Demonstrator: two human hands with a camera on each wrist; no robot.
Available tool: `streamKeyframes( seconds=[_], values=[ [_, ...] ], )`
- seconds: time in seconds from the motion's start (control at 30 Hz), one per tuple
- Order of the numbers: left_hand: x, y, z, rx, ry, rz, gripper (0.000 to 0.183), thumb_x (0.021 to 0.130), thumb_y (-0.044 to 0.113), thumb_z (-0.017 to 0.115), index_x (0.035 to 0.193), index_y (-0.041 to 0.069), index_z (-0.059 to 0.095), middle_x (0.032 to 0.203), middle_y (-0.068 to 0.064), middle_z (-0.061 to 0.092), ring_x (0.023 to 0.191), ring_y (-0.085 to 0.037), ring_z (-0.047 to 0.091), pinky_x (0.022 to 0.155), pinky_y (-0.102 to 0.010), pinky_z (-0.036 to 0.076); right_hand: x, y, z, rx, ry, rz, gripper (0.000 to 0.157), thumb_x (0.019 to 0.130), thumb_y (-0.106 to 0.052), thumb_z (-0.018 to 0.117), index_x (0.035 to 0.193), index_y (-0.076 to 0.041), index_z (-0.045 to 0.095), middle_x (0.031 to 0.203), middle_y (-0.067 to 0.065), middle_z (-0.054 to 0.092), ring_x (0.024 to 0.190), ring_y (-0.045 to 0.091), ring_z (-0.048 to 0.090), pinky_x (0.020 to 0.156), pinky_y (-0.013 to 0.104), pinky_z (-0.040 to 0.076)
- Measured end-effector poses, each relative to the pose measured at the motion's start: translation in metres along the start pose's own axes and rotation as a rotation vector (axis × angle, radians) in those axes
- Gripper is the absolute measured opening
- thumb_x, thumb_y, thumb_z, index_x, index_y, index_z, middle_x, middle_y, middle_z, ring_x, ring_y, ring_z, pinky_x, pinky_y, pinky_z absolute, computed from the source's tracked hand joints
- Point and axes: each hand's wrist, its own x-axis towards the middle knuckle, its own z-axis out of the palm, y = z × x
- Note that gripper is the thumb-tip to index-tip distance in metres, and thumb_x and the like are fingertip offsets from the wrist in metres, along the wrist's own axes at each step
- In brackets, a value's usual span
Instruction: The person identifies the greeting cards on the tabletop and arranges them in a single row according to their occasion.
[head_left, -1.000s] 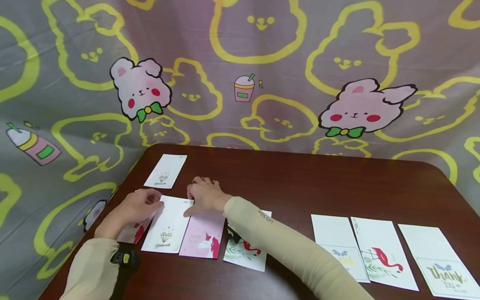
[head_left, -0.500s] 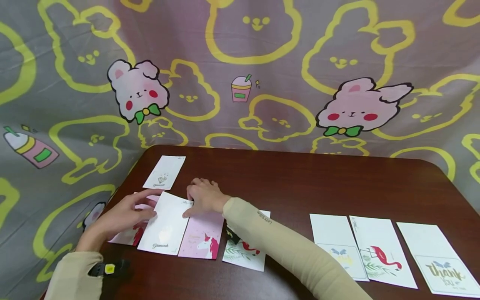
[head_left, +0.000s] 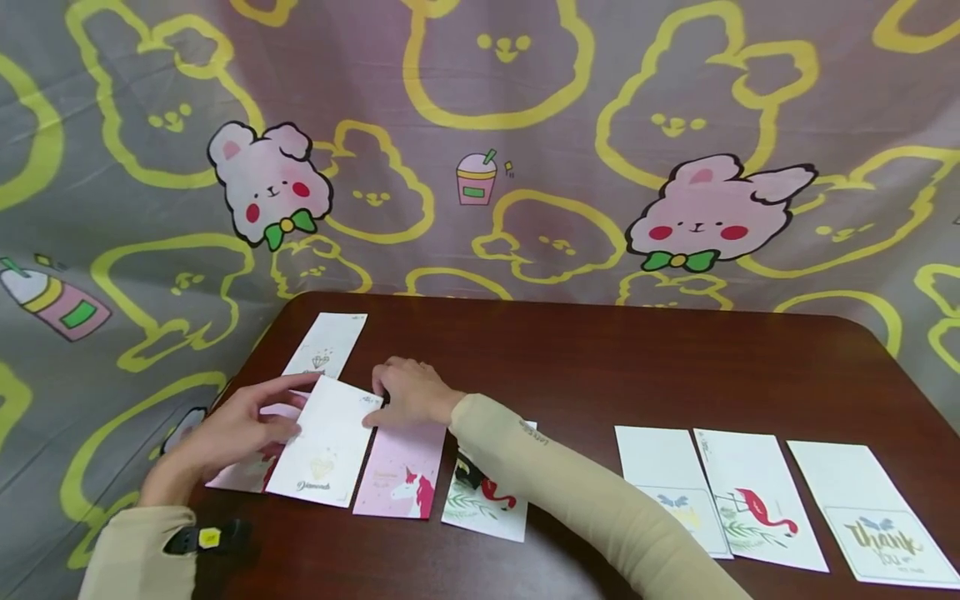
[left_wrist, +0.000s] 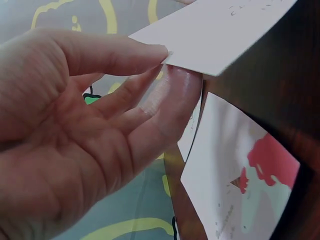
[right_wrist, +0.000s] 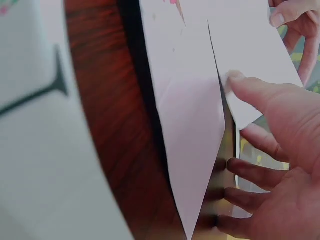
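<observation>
Left hand (head_left: 247, 425) pinches one edge, right hand (head_left: 408, 393) the far right corner, of a white diamond card (head_left: 318, 442), its far left corner lifted above the brown tabletop (head_left: 570, 367), beside a pink unicorn card (head_left: 401, 467).

— Head view, eight o'clock?
— One left sleeve (head_left: 135, 558), cream, with wrist strap (head_left: 178, 542), black, yellow square (head_left: 209, 538) mounted.
— Five o'clock?
— One right sleeve (head_left: 585, 492), cream, lightly wrinkled, small dark lettering (head_left: 534, 432) near cuff (head_left: 467, 412); one black wrist fitting (head_left: 468, 472) beneath, partly hidden.
</observation>
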Motion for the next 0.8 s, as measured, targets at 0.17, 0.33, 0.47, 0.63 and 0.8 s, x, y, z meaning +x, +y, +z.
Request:
streamKeyframes(
  seconds=[0.17,0.33,0.47,0.63,0.8],
  values=[
    [0.000,0.004,-0.004,0.014,0.058,0.037,0.070,0.093,0.002,0.064,0.157,0.010,0.037,0.130,-0.030,0.056,0.088,-0.024,0.072,0.069,-0.039,0.063,-0.002,0.007,-0.004,0.190,0.072,-0.009,0.037,0.087,-0.044,0.080,0.105,-0.017,0.060,0.103,-0.003,0.062,0.089,0.010,0.052,0.075,0.023,0.044],
    [0.005,0.009,-0.005,0.036,0.141,0.079,0.072,0.096,0.004,0.064,0.160,0.014,0.033,0.134,-0.028,0.054,0.099,-0.025,0.069,0.074,-0.036,0.063,-0.004,0.012,-0.011,0.408,0.195,-0.020,0.036,0.090,-0.031,0.078,0.115,-0.013,0.060,0.104,-0.001,0.068,0.089,0.007,0.060,0.077,0.017,0.047],
    [0.013,0.013,-0.001,-0.001,0.202,0.090,0.074,0.098,0.007,0.064,0.162,0.018,0.029,0.137,-0.026,0.052,0.094,-0.012,0.071,0.076,-0.032,0.063,-0.008,0.012,-0.016,0.592,0.253,0.050,0.044,0.090,-0.025,0.078,0.127,-0.011,0.056,0.105,0.003,0.072,0.086,0.006,0.067,0.078,0.018,0.053],
    [0.025,0.018,0.005,-0.086,0.264,0.106,0.074,0.099,0.010,0.065,0.163,0.020,0.027,0.136,-0.022,0.051,0.090,-0.003,0.071,0.075,-0.030,0.062,-0.013,0.011,-0.018,0.770,0.276,0.146,0.052,0.091,-0.019,0.077,0.134,-0.009,0.050,0.101,0.007,0.072,0.075,0.016,0.072,0.071,0.027,0.059],
    [0.038,0.022,0.012,-0.133,0.282,0.109,0.074,0.100,0.012,0.064,0.163,0.022,0.028,0.140,-0.023,0.050,0.089,-0.004,0.070,0.075,-0.029,0.062,-0.017,0.014,-0.018,0.923,0.312,0.176,0.047,0.091,-0.007,0.075,0.131,-0.006,0.050,0.094,0.010,0.069,0.063,0.021,0.071,0.060,0.036,0.062]
  ],
)
